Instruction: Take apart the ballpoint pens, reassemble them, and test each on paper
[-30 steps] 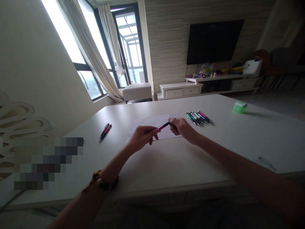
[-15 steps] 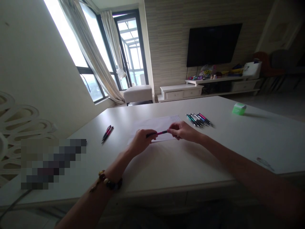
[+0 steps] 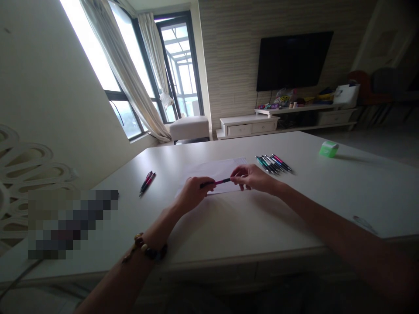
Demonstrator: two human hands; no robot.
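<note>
Several pens lie at far left on the surface. Next, the left hand, its grip closed around one end of a pink-and-black pen, held above the paper; the right hand pinches the opposite, dark end. Sound technique probably means light pressure, both ends aligned, avoiding bending. Rightward: a row of pens, then a green box.

No word or number can be read. One sign shows — a yellow smiley face on the plastic bag, which sits on the white cabinet at the far right. The green box on the right of the bench carries a pale marking — too blurred to make out.
</note>
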